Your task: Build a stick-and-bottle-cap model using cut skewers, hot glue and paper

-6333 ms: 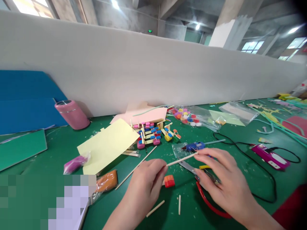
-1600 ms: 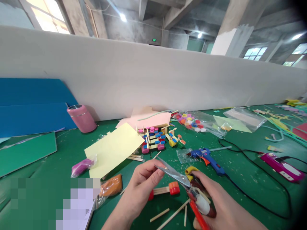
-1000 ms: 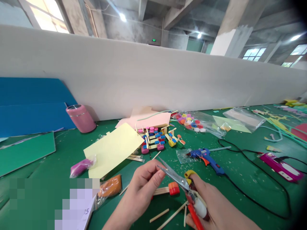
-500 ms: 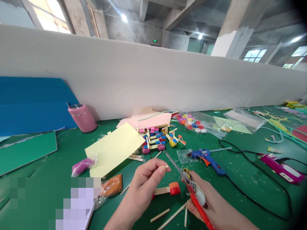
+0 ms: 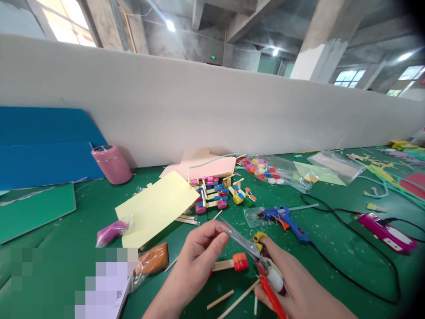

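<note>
My left hand (image 5: 202, 252) is closed in a pinch, thumb against forefinger. Whatever is between the tips is too small to make out. Wrapped around a pair of scissors (image 5: 244, 243) with a red handle, my right hand (image 5: 287, 277) keeps the blades pointing up and left. They reach the left fingertips. Behind my left hand, partly covered, lie pale sticks with a red-orange wheel (image 5: 241, 262) at the end. Loose wooden sticks (image 5: 221, 299) lie on the green table just below the hands.
Small stick-and-wheel models (image 5: 212, 195) stand beyond the hands. A blue glue gun (image 5: 287, 221) and its black cord lie to the right, near a magenta device (image 5: 385, 232). Yellow paper (image 5: 159, 208), orange clay (image 5: 152, 261) and a pink canister (image 5: 113, 164) are at left.
The scissor blades have shifted left and down to the left hand's fingertips. The left hand keeps its pinch, almost in the same spot.
</note>
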Demonstrator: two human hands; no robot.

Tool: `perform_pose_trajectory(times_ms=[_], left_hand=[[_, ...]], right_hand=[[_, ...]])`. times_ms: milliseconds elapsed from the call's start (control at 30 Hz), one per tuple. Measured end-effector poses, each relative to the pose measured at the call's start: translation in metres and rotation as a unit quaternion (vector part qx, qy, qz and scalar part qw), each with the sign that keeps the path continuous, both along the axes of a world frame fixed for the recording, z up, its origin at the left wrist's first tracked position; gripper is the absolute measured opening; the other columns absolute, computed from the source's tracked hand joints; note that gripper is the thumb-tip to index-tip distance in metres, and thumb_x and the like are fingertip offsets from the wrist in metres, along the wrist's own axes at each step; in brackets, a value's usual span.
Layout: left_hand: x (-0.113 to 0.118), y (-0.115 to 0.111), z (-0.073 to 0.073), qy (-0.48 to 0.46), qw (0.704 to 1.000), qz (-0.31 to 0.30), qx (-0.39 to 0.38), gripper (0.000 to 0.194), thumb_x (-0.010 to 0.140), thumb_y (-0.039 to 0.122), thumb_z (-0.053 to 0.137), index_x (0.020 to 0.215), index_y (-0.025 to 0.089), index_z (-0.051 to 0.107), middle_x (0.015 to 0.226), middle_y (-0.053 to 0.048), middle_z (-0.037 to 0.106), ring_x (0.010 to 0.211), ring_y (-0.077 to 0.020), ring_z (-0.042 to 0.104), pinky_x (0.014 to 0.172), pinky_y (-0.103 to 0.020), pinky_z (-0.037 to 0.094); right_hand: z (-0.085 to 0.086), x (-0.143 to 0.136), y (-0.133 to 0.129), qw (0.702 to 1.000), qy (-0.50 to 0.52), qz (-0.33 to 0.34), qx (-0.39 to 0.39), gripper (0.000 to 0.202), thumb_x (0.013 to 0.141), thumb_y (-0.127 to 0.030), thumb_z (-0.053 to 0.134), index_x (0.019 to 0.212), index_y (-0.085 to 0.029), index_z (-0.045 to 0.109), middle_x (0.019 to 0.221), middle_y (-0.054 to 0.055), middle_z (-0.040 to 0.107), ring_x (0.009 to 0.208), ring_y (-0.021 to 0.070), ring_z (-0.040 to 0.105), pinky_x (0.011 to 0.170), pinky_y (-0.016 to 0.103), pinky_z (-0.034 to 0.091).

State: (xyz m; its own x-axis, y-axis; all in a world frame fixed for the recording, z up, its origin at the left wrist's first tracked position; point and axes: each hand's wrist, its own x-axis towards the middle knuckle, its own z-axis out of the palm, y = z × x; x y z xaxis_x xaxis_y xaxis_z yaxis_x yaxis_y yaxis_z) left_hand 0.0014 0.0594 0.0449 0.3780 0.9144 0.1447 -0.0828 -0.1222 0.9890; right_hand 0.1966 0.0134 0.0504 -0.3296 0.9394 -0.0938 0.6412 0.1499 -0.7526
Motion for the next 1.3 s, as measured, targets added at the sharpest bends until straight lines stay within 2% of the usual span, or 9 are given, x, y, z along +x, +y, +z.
perform_pose_trajectory(times_ms=[233,500,667,767,867,967,1033,1167,1300], left_hand=[[-0.002,0.0,0.0,0.049,0.998,0.006,0.041,0.021,0.086,0.033,0.045,0.075,0.018,0.055,0.072,0.001,0.052,0.066,-0.0121,0.043,0.061,-0.024,0.035],[-0.004,-0.001,0.003,0.097,0.992,0.002,0.079,0.025,0.087,0.033,0.042,0.073,0.016,0.054,0.068,0.001,0.048,0.063,-0.0119,0.041,0.057,-0.024,0.033],[0.002,-0.003,0.006,0.072,0.996,0.002,0.061,0.02,0.086,0.03,0.047,0.074,0.016,0.056,0.068,0.001,0.05,0.063,-0.0112,0.042,0.058,-0.023,0.034],[0.006,-0.002,0.005,-0.011,0.998,0.06,0.014,0.018,0.083,0.031,0.051,0.074,0.016,0.057,0.064,0.002,0.046,0.06,-0.0102,0.039,0.055,-0.023,0.032],[0.009,0.004,0.004,-0.153,0.977,0.125,-0.08,0.015,0.084,0.029,0.051,0.077,0.016,0.056,0.051,0.007,0.033,0.049,-0.007,0.029,0.047,-0.02,0.025],[0.011,0.008,0.005,-0.233,0.946,0.155,-0.163,0.008,0.08,0.021,0.054,0.076,0.014,0.055,0.047,0.009,0.03,0.043,-0.0052,0.024,0.043,-0.018,0.021],[0.011,0.009,0.006,-0.254,0.934,0.166,-0.188,0.003,0.077,0.017,0.054,0.076,0.014,0.054,0.047,0.009,0.031,0.041,-0.0047,0.025,0.041,-0.017,0.021],[0.011,0.009,0.006,-0.264,0.926,0.18,-0.2,0.002,0.075,0.014,0.054,0.074,0.014,0.053,0.047,0.008,0.035,0.042,-0.0044,0.028,0.04,-0.015,0.022],[0.011,0.008,0.005,-0.266,0.923,0.186,-0.204,0.003,0.073,0.012,0.056,0.073,0.014,0.054,0.048,0.007,0.036,0.043,-0.0044,0.03,0.041,-0.015,0.023]], right_hand=[[-0.003,0.003,-0.002,1.0,-0.02,-0.015,-0.009,0.022,0.072,-0.025,0.056,0.086,-0.023,0.04,0.077,-0.001,0.057,0.06,0.0128,0.048,0.054,0.022,0.037],[-0.006,-0.004,-0.002,0.998,-0.027,-0.003,-0.055,0.033,0.064,-0.027,0.062,0.085,-0.021,0.037,0.064,-0.004,0.053,0.05,0.0101,0.042,0.044,0.02,0.03],[-0.015,-0.001,0.0,0.998,0.025,-0.036,-0.054,0.021,0.075,-0.031,0.056,0.084,-0.02,0.042,0.063,-0.004,0.053,0.049,0.0095,0.045,0.045,0.02,0.033],[-0.018,0.01,0.003,0.996,0.039,-0.086,-0.008,0.018,0.078,-0.033,0.054,0.081,-0.02,0.043,0.064,-0.003,0.052,0.051,0.0103,0.047,0.047,0.02,0.037],[-0.022,0.03,0.003,0.99,-0.039,-0.136,0.02,0.016,0.079,-0.033,0.053,0.081,-0.02,0.045,0.066,-0.001,0.055,0.056,0.014,0.053,0.052,0.024,0.042],[-0.034,0.052,-0.002,0.973,-0.15,-0.171,0.041,0.025,0.076,-0.037,0.055,0.094,-0.02,0.051,0.08,0.004,0.065,0.068,0.0213,0.061,0.059,0.031,0.047],[-0.044,0.066,-0.008,0.958,-0.216,-0.179,0.056,0.031,0.076,-0.038,0.054,0.101,-0.019,0.053,0.089,0.008,0.067,0.077,0.0257,0.063,0.063,0.035,0.049],[-0.062,0.09,-0.018,0.938,-0.304,-0.15,0.073,0.038,0.075,-0.036,0.052,0.107,-0.015,0.053,0.1,0.012,0.064,0.087,0.0278,0.063,0.071,0.038,0.05],[-0.064,0.103,-0.025,0.936,-0.325,-0.103,0.089,0.045,0.075,-0.04,0.055,0.111,-0.013,0.052,0.113,0.014,0.057,0.1,0.0274,0.057,0.083,0.04,0.047]])
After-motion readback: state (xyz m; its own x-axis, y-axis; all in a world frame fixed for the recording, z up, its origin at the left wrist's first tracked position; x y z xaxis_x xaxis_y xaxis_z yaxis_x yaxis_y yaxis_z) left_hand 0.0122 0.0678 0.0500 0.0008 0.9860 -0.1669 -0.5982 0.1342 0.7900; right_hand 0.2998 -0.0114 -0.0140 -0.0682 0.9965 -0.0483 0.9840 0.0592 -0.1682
